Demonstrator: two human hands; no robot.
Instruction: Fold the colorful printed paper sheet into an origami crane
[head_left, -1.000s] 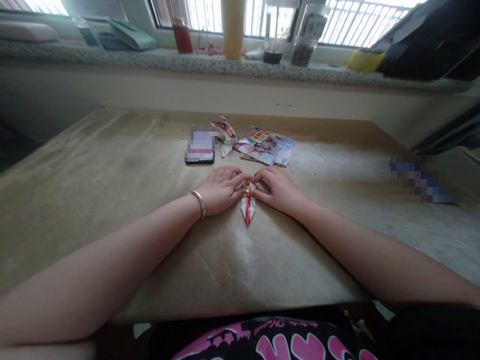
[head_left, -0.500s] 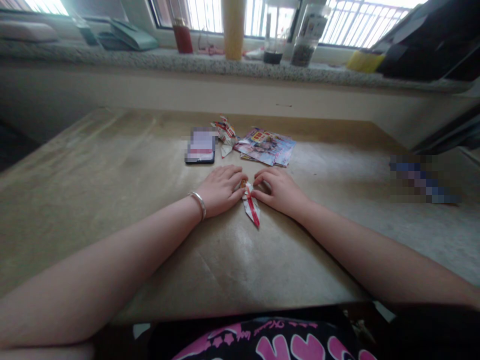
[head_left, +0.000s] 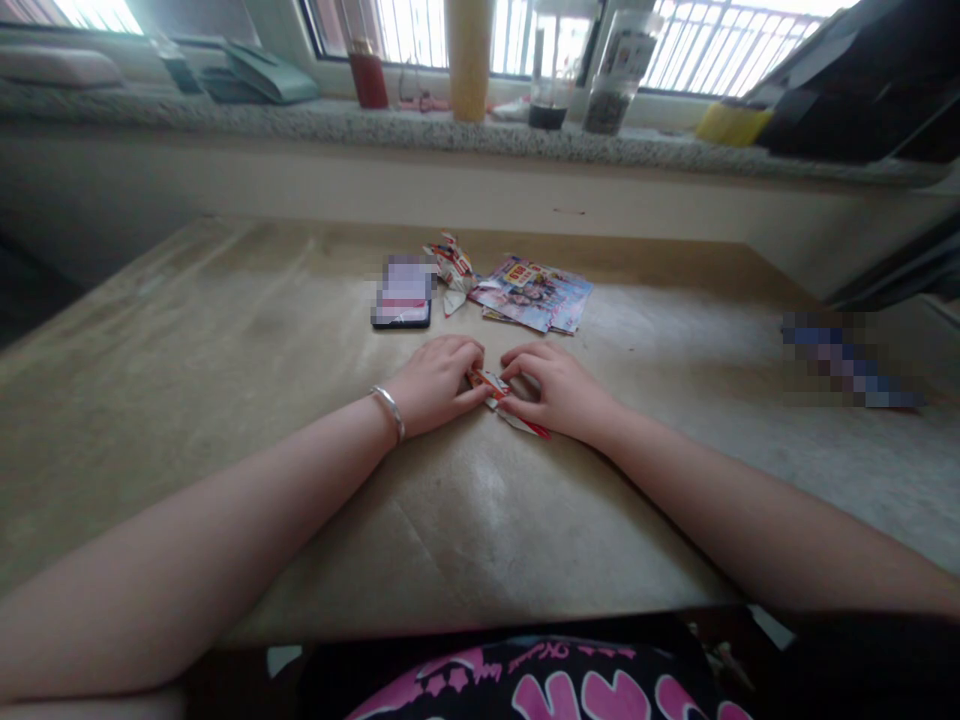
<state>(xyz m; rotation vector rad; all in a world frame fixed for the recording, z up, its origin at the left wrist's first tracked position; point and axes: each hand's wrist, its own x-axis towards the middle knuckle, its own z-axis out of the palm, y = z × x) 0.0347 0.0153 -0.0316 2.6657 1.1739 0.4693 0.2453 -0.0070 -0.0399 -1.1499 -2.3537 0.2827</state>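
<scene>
A narrow piece of folded paper (head_left: 491, 385), white with red and orange print, lies slanted on the table between my hands. My left hand (head_left: 440, 383) has its thumb and bent fingers closed on the paper's far left end. From the other side, the thumb and forefinger of my right hand (head_left: 561, 388) pinch it around the middle. Its white and red tip pokes out toward me under the right thumb. Both hands rest on the tabletop, and the fingers cover part of the folds.
Beyond my hands lie a phone (head_left: 403, 295), a folded paper figure (head_left: 454, 270) and several printed leaflets (head_left: 534, 292). A blurred blue object (head_left: 847, 365) is at the right. Bottles and jars, such as a red one (head_left: 367, 80), line the stone windowsill (head_left: 300, 118).
The folded paper has turned, so its pointed tip has swung to the right and now lies more sideways. My left hand has curled further round its far end.
</scene>
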